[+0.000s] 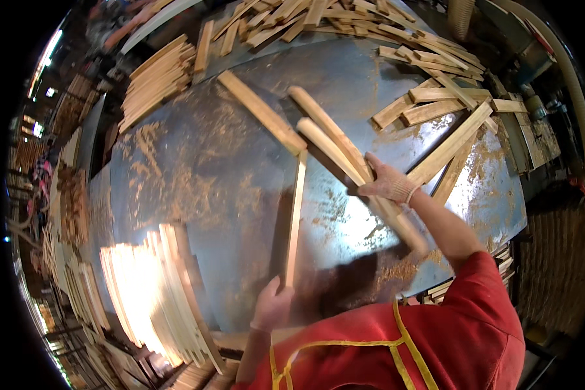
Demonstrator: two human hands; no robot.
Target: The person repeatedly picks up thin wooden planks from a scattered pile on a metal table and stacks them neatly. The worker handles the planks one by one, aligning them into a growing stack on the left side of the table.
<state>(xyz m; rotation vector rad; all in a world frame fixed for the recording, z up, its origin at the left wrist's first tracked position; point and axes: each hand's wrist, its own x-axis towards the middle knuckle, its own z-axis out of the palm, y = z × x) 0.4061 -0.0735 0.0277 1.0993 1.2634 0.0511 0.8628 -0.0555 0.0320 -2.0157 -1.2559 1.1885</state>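
Note:
My left hand (273, 304), low in the middle, is closed round the near end of a narrow wooden strip (296, 221). The strip points away from me, and its far end meets the end of another wooden strip (259, 109) lying slantwise on the table. Over the table to the right, my right hand (388, 181) has its fingers wrapped over two wooden strips (328, 144) side by side. Their near end is blurred beside my forearm. Both hands appear gloved, with a knitted cuff at the right wrist.
The metal-topped table (227, 169) has worn brown patches. A row of strips (153, 286) stands near left, a neat stack (156, 81) far left. Loose pieces heap up (331, 19) at the far edge, and more strips (455, 149) lie at right. A ribbed hose (578, 104) curves beyond.

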